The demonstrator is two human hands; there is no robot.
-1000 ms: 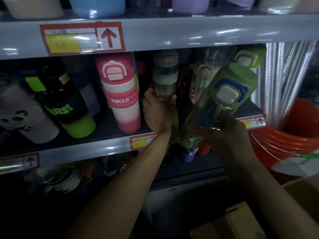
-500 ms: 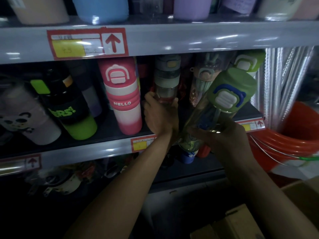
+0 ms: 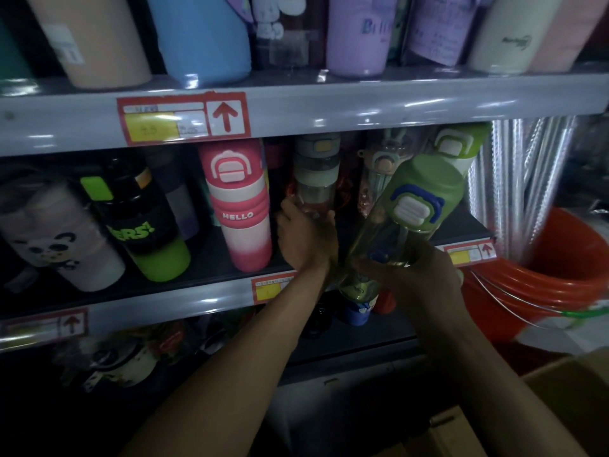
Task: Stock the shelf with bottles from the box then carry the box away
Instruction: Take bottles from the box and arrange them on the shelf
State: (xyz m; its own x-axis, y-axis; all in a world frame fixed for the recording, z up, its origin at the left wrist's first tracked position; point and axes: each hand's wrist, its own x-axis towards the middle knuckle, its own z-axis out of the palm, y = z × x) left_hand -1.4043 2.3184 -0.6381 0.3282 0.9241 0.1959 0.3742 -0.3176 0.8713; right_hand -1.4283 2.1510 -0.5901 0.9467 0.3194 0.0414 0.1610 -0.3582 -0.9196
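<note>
My right hand [image 3: 415, 275] grips a clear bottle with a green lid [image 3: 408, 209], tilted with its lid toward the middle shelf [image 3: 197, 290]. My left hand [image 3: 306, 239] reaches onto that shelf and wraps the lower part of a clear bottle with a grey lid [image 3: 316, 169] that stands upright there. A pink "HELLO" bottle [image 3: 240, 206] stands just left of that hand. Another green-lidded bottle [image 3: 458, 146] stands at the shelf's right end. The cardboard box [image 3: 494, 420] shows at the bottom right corner; its contents are hidden.
A black and green bottle [image 3: 141, 225] and a panda bottle [image 3: 56, 239] stand at the shelf's left. Pastel tumblers [image 3: 204, 37] fill the upper shelf. An orange bucket [image 3: 553, 275] and shiny tubes [image 3: 527, 179] sit at the right. More items crowd the lower shelf [image 3: 356, 308].
The view has tipped upward, showing more of the upper shelf. Both hands hold the same bottles in nearly the same places.
</note>
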